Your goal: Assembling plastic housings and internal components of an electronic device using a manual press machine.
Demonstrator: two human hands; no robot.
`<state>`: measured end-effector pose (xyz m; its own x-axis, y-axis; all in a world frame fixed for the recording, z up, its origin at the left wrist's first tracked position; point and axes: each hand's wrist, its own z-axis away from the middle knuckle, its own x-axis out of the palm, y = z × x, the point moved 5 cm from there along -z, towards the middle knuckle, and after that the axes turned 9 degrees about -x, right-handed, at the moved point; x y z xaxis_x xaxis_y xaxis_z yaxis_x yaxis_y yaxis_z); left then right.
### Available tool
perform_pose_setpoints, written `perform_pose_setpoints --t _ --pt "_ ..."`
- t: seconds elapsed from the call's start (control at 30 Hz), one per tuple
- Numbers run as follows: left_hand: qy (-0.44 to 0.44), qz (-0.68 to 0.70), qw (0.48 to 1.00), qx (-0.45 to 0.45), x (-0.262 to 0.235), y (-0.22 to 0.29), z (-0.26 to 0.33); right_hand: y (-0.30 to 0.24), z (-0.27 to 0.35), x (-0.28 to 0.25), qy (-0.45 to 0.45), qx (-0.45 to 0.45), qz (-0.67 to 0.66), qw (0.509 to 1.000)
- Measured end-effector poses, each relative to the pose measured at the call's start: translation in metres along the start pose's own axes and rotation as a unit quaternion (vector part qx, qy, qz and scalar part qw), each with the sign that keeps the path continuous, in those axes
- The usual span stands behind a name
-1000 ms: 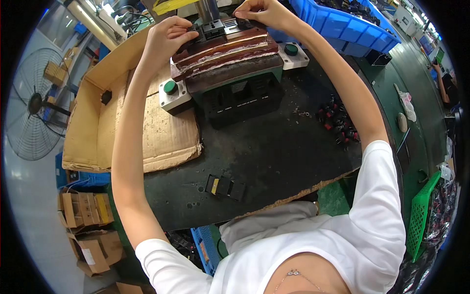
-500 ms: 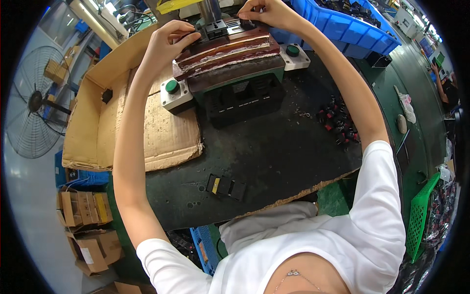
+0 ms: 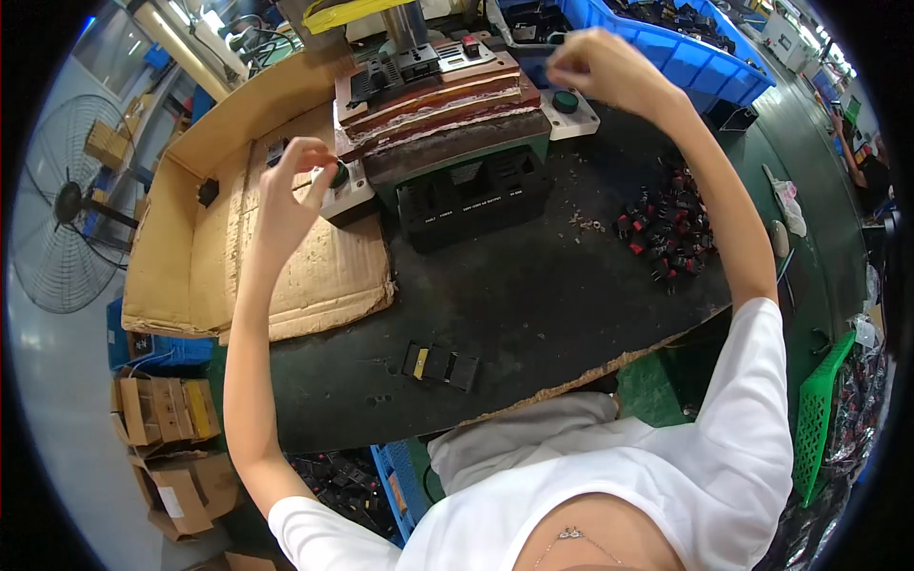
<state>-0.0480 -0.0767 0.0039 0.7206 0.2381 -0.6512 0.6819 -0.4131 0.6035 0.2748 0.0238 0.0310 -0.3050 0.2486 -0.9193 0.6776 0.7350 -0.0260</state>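
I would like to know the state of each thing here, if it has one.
Left hand: grip open, seemingly empty
Right hand: blurred; cannot tell if empty
Left button: partly hidden; pressed or not unclear
Right button: uncovered; pressed or not unclear
Box: open
Blue bin: open, not empty
Red-black parts: heaped, loose

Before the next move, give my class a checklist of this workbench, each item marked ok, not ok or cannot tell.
Left hand clear of the brown block: ok, by the left green button.
Right hand clear of it: ok, near the right green button.
Left button pressed: cannot tell, partly hidden.
Red part on top seated: cannot tell, too small.
Table free of loose parts: not ok, a red-and-black pile lies there.
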Motion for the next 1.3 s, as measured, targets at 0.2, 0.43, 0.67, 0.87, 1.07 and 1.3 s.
perform_pose_setpoints --t 0.2,0.43,0.67,0.87,1.07,1.3 --pt "0.024 -0.132 0.991 0.010 0.008 0.000 0.016 0.000 0.032 0.011 -0.002 -0.033 0.032 0.999" --pt "0.069 -0.200 0.975 0.073 0.015 -0.001 0.022 0.015 0.026 0.022 -0.125 0.090 -0.124 0.980" --pt "0.095 -0.187 0.975 0.070 0.016 -0.004 0.022 0.004 0.018 0.019 -0.126 0.079 -0.147 0.978" --pt "0.106 -0.183 0.974 0.087 0.017 -0.002 0.022 0.006 0.017 0.021 -0.137 0.065 -0.159 0.976" --pt "0.105 -0.160 0.980 0.044 0.012 -0.004 0.030 0.006 0.016 0.021 -0.127 0.069 -0.172 0.974" --pt "0.153 0.085 0.983 -0.058 -0.008 0.052 0.057 -0.008 0.023 0.012 -0.150 0.024 -0.015 0.988"
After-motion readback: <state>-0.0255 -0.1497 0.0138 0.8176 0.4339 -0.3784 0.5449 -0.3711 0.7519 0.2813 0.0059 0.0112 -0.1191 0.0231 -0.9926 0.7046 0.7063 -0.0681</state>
